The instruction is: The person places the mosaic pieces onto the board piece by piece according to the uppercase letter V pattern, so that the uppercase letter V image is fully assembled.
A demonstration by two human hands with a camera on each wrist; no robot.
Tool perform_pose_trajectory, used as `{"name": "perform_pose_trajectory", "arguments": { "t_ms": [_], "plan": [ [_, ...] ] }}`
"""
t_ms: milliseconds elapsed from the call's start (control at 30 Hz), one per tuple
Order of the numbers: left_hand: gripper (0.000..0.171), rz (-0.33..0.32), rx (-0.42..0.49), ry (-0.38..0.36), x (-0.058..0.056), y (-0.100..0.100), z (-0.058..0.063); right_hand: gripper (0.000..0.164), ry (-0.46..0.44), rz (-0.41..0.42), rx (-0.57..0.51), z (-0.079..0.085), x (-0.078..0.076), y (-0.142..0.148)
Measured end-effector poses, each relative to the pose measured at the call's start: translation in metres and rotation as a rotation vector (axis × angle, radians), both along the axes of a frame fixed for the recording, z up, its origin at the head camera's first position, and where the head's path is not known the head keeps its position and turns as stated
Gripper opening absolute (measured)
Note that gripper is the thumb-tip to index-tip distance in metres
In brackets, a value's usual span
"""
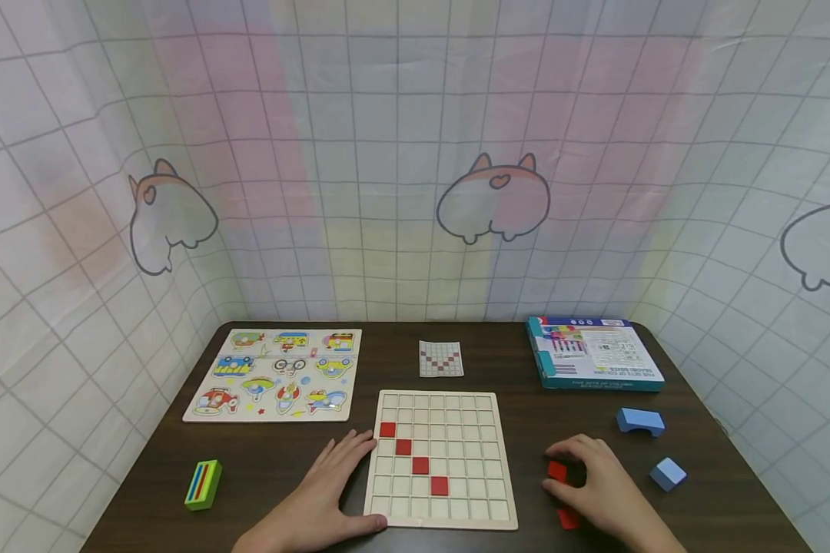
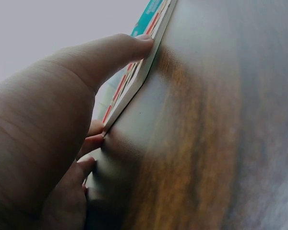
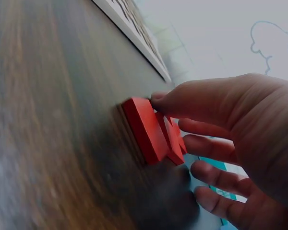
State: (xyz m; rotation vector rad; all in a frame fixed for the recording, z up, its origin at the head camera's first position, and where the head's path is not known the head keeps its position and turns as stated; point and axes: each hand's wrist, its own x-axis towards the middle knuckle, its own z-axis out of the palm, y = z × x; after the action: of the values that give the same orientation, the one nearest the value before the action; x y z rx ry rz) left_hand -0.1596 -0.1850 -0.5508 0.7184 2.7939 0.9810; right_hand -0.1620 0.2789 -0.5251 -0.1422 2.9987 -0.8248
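Observation:
A pale wooden grid board [image 1: 469, 491] has several red squares [image 1: 420, 465] set in a diagonal row. My left hand [image 1: 321, 488] rests at its left side, fingertips along the left edge and thumb [image 2: 120, 52] on the near left corner. To the board's right, my right hand [image 1: 605, 484] bends over a few red blocks [image 3: 146, 129] on the table. Its thumb and index finger pinch a red block [image 1: 557, 470] from two sides. Another red block [image 1: 567, 518] lies nearer, below the thumb in the head view.
Beyond the board lies a small pattern card [image 1: 441, 359]. A picture puzzle board [image 1: 273, 376] is at back left, a boxed set [image 1: 598, 355] at back right. A blue arch block [image 1: 640, 422] and blue cube [image 1: 668, 474] sit right; a green striped block [image 1: 204, 485] sits left.

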Motion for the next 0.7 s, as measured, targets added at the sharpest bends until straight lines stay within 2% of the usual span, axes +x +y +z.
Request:
{"name": "perform_pose_trajectory", "arguments": {
  "t_ms": [300,700],
  "plan": [
    [0.116,0.002,-0.026,-0.024,-0.0006,-0.0004,0.0028,0.029,-0.002,-0.025,0.007,0.0005,0.0013,0.0074],
    [0.116,0.005,-0.015,-0.061,-0.001,-0.0009,0.0021,0.02,-0.012,0.004,0.013,0.0031,-0.0068,0.0105]
  ]
}}
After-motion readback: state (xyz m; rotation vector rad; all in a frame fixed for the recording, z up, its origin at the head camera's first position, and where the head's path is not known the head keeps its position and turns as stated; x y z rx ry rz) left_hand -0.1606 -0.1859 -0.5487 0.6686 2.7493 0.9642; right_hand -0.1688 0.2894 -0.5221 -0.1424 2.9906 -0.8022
